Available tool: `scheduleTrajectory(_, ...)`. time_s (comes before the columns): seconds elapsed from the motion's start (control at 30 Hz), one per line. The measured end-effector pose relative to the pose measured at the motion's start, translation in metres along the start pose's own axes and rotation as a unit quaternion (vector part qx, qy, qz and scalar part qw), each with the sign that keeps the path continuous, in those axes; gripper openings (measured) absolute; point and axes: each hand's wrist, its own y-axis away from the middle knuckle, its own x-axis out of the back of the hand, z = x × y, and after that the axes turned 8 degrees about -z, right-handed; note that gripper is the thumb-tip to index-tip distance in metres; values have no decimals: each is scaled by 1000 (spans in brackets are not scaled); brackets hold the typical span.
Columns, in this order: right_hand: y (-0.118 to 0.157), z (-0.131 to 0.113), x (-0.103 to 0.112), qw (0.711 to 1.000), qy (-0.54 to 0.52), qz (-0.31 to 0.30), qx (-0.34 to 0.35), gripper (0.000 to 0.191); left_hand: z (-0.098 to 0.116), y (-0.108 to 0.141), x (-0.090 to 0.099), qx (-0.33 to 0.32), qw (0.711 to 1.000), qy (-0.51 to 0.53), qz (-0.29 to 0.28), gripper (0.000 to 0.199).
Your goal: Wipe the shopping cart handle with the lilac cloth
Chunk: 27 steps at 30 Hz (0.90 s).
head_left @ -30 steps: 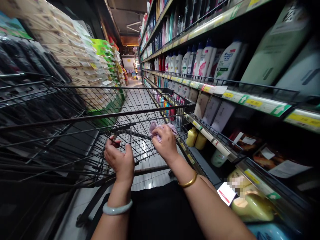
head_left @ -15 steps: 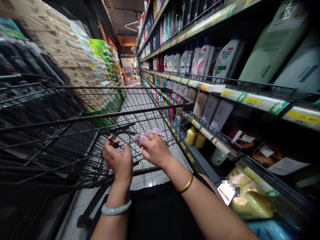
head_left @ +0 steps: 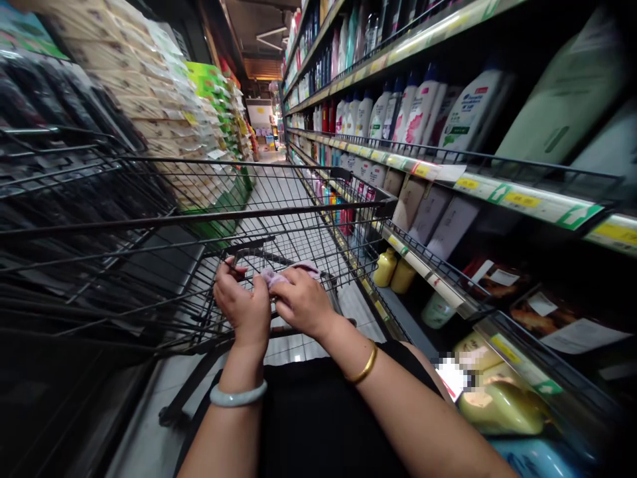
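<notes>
Right hand [head_left: 304, 303], clutching the lilac cloth [head_left: 269, 276], just slid beside the left hand [head_left: 243, 307], so they're working close; can't tell if left's gripping the shopping cart [head_left: 199, 218].

Left hand [head_left: 243, 300] loosely curled — right hand [head_left: 305, 303] palm-down, close beside.

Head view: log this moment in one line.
left hand: at wire cart | right hand: holding purple cloth | cart: beside stocked shelves
</notes>
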Motion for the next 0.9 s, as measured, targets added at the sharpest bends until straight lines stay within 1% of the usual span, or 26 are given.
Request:
scheduleTrajectory(0.03,0,1,-2,1000,2,-13,4,28,1,0,0,3,1000,1,-1,59)
scheduleTrajectory(0.13,1,9,-9,995,17,-102,-7,27,1,-1,2,1,1000,0,-6,56)
scheduleTrajectory(0.17,1,11,-11,992,20,-123,-15,26,1,-2,2,-1,1000,0,-8,55)
scheduleTrajectory(0.2,2,13,-11,991,19,-131,-23,24,0,-2,2,-1,1000,0,-12,55)
scheduleTrajectory(0.27,2,14,-8,993,7,-110,-34,22,-1,-3,2,0,1000,1,-17,54)
scheduleTrajectory(0.37,2,13,-1,999,-5,-36,-30,21,-1,-3,2,7,1000,7,-21,54)
scheduleTrajectory(0.4,2,14,0,999,-4,-21,-29,22,-1,-3,2,10,1000,9,-22,54)
scheduleTrajectory(0.43,3,15,1,999,1,-23,-28,22,0,-3,2,12,1000,10,-23,54)
scheduleTrajectory(0.47,3,17,0,999,11,-42,-26,23,0,-3,1,14,1000,10,-26,54)
scheduleTrajectory(0.57,6,24,-3,989,42,-140,-21,25,0,-4,1,19,999,9,-26,52)
scheduleTrajectory(0.6,6,26,-2,987,43,-154,-20,25,0,-5,0,19,999,10,-26,52)
scheduleTrajectory(0.63,6,27,1,988,39,-148,-21,23,0,-5,0,18,999,11,-27,52)
scheduleTrajectory(0.67,6,28,4,992,30,-123,-22,22,0,-5,0,18,999,13,-29,52)
scheduleTrajectory(0.77,4,29,18,1000,9,-16,-20,20,0,-4,0,20,999,18,-33,53)
scheduleTrajectory(0.8,4,31,20,1000,7,0,-22,21,0,-4,0,21,999,20,-33,52)
scheduleTrajectory(0.83,4,33,21,1000,7,-5,-27,21,-1,-4,0,22,999,21,-33,52)
scheduleTrajectory(0.87,5,36,21,999,9,-31,-36,20,-1,-4,-1,22,999,21,-33,52)
scheduleTrajectory(0.9,7,39,19,996,11,-70,-46,19,-1,-4,-1,21,999,21,-33,52)
